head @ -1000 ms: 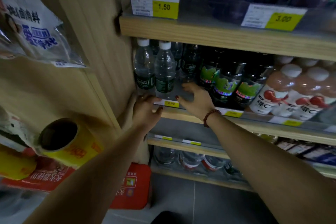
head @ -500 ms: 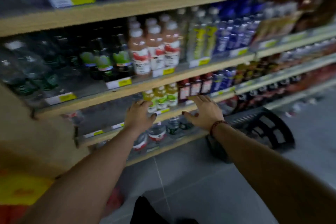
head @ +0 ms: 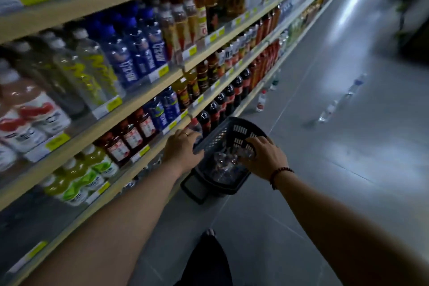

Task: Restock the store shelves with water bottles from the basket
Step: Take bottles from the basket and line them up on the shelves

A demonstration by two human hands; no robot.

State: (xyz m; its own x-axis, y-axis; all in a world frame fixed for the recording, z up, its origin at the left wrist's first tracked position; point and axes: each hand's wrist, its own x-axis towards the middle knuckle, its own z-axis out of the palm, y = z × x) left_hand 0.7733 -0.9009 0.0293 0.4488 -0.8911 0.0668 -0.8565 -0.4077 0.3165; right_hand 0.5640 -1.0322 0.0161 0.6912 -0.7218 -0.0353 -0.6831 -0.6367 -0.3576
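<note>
Two hands reach down to the dark plastic basket [head: 233,132], which stands on the grey floor [head: 325,169] just beside the foot of the drink shelves [head: 139,98], probably so that each bottle has only a short way to travel. Inside the basket lie several clear water bottles [head: 222,166], heaped on their sides and blurred, so I cannot count them. The left hand [head: 183,151] rests on the rim of the basket on the shelf side, I think to steady it; whether its fingers really clasp the rim I cannot tell. The right hand [head: 264,158], with a beaded bracelet [head: 282,174] at the wrist, is lowered into the basket from the aisle side with its fingers spread over the bottles, apparently not closed round any of them. Behind the basket stand dark cola bottles [head: 216,109]. Beyond the basket, a few small loose bottles [head: 261,101] stand on the floor. In my judgement the step in hand is picking the next bottle.
</note>
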